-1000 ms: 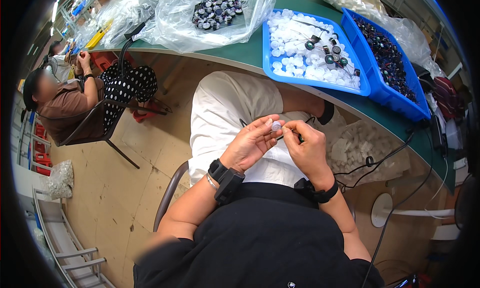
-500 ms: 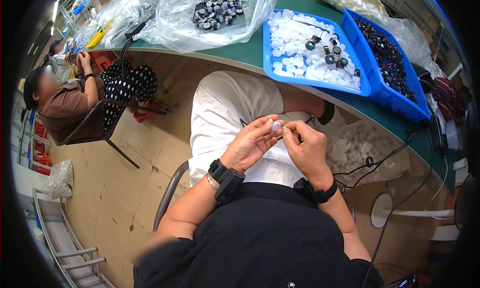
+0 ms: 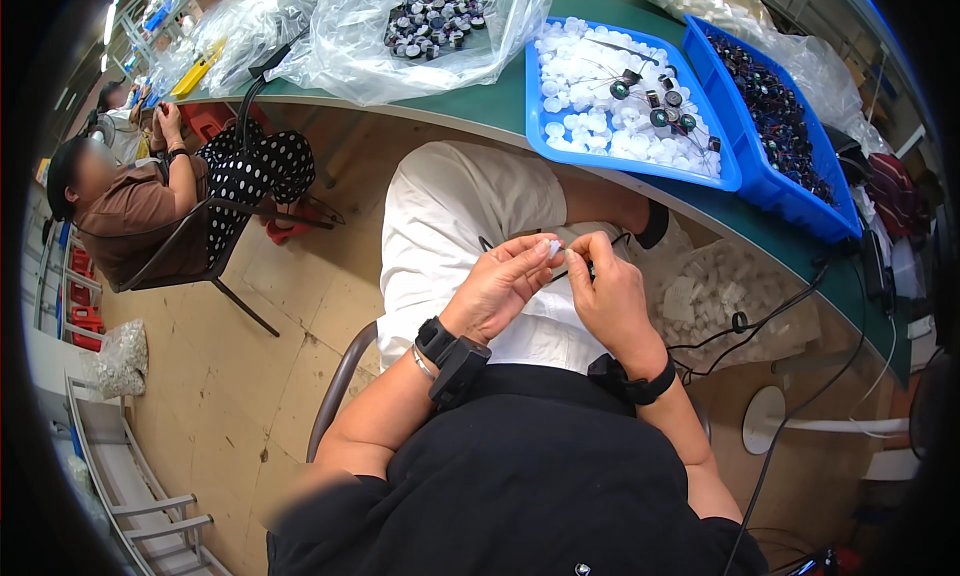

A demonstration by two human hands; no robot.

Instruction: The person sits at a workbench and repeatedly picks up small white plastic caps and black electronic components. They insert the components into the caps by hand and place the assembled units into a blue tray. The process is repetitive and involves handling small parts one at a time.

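A head-worn fisheye looks steeply down over the chest [image 3: 560, 466] at the left hand [image 3: 505, 288] and right hand [image 3: 608, 291], close below, the table [image 3: 505, 104] beyond.

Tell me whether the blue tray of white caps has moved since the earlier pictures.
No: measured against the green table, the blue tray stays in place.

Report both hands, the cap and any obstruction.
Left hand pinching small translucent cap. Right hand close beside it, contents unclear. Blue tray beyond, apart from both hands.
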